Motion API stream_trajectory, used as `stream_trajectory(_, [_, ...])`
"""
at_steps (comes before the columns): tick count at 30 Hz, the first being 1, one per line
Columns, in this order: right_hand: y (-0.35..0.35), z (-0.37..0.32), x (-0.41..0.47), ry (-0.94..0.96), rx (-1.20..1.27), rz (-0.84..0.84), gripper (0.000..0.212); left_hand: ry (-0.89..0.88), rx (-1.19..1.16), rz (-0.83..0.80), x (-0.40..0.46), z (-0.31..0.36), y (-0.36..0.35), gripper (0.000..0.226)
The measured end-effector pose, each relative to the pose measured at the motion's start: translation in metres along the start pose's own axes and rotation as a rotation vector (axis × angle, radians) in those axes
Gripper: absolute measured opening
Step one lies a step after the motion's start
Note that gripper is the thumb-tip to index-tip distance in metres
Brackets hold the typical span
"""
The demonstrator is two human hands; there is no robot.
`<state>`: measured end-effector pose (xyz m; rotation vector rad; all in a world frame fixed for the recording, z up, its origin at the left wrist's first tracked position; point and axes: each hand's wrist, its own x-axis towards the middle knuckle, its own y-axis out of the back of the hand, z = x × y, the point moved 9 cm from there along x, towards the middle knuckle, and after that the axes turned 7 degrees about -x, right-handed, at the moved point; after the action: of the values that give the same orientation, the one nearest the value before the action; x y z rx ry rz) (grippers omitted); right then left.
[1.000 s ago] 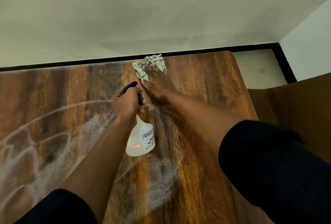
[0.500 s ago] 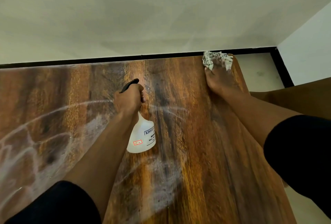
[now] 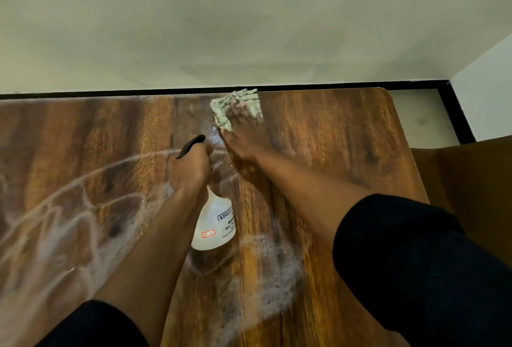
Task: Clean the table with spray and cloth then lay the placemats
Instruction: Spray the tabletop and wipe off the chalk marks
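Since half a second ago the right hand (image 3: 241,136) has swept the cloth (image 3: 235,108) back from the table's far right corner toward the middle of the far edge, so it now lies just beyond the left hand (image 3: 191,166); the right fingers lie straight and slightly spread, pressing the crumpled pale green-and-white cloth flat against the wood, its folds bulging out past the fingertips and to their left. The left hand has held its place; its fingers are curled tight round the neck of the spray bottle (image 3: 214,222), whose black trigger (image 3: 190,146) juts out beyond the knuckles while the translucent white body with printed labels hangs below the wrist, tilted over the table.

Under both forearms the wooden table (image 3: 332,138) shows dark, streaky grain; whitish curved smears of spray (image 3: 69,208) arc across it left of the left hand, and a cloudy patch sits beneath the bottle. Beyond the fingertips the table meets a black skirting strip (image 3: 304,86) under a plain off-white wall (image 3: 249,27); right of the right arm a brown chair back (image 3: 471,180) stands beside the table, with pale floor (image 3: 415,116) past the rounded corner. Black sleeves (image 3: 415,263) cover both upper arms.
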<state>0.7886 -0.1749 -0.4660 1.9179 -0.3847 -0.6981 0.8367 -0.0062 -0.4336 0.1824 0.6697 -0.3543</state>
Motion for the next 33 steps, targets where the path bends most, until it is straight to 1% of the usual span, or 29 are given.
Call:
stream_trajectory(3, [-0.012, -0.024, -0.003, 0.144, -0.056, -0.035, 0.065, -0.006, -0.008, -0.004, -0.002, 0.005, 0.012, 0.033])
stream_trajectory(4, [-0.011, -0.022, -0.005, 0.169, -0.058, -0.042, 0.065, -0.008, -0.012, -0.033, -0.002, 0.005, 0.011, 0.036])
stream_trajectory(7, [-0.001, 0.005, -0.014, 0.171, -0.043, -0.049, 0.063, -0.017, -0.002, -0.097, -0.004, 0.004, 0.011, 0.045])
stream_trajectory(13, [0.027, 0.117, -0.056, -0.141, 0.07, 0.097, 0.062, -0.015, -0.002, -0.158, -0.013, -0.004, -0.005, 0.043])
stream_trajectory(17, [0.036, 0.19, -0.095, -0.381, 0.078, 0.151, 0.063, -0.024, -0.006, -0.211, -0.029, -0.007, -0.022, 0.041])
stream_trajectory(19, [0.037, 0.207, -0.106, -0.455, 0.079, 0.15, 0.063, -0.024, 0.01, -0.231, -0.037, -0.009, -0.028, 0.036])
stream_trajectory(21, [0.035, 0.208, -0.106, -0.496, 0.081, 0.131, 0.064, -0.026, 0.013, -0.228, -0.043, -0.011, -0.031, 0.034])
stream_trajectory(23, [0.034, 0.197, -0.099, -0.511, 0.072, 0.127, 0.065, -0.029, 0.005, -0.22, -0.047, -0.014, -0.032, 0.033])
stream_trajectory(25, [0.031, 0.17, -0.089, -0.46, 0.048, 0.142, 0.065, -0.025, -0.002, -0.198, -0.049, -0.018, -0.028, 0.034])
stream_trajectory(27, [0.024, 0.13, -0.074, -0.338, 0.027, 0.124, 0.064, -0.018, -0.002, -0.15, -0.051, -0.021, -0.019, 0.033])
stream_trajectory(30, [0.001, 0.048, -0.052, -0.105, 0.0, 0.047, 0.067, -0.016, 0.005, -0.061, -0.054, -0.021, 0.002, 0.023])
stream_trajectory(31, [-0.009, 0.019, -0.048, -0.021, -0.035, 0.017, 0.068, -0.023, 0.001, -0.043, -0.056, -0.02, 0.008, 0.024])
stream_trajectory(33, [-0.03, -0.033, -0.049, 0.165, -0.108, -0.048, 0.07, -0.04, -0.014, -0.011, -0.059, -0.019, 0.019, 0.031])
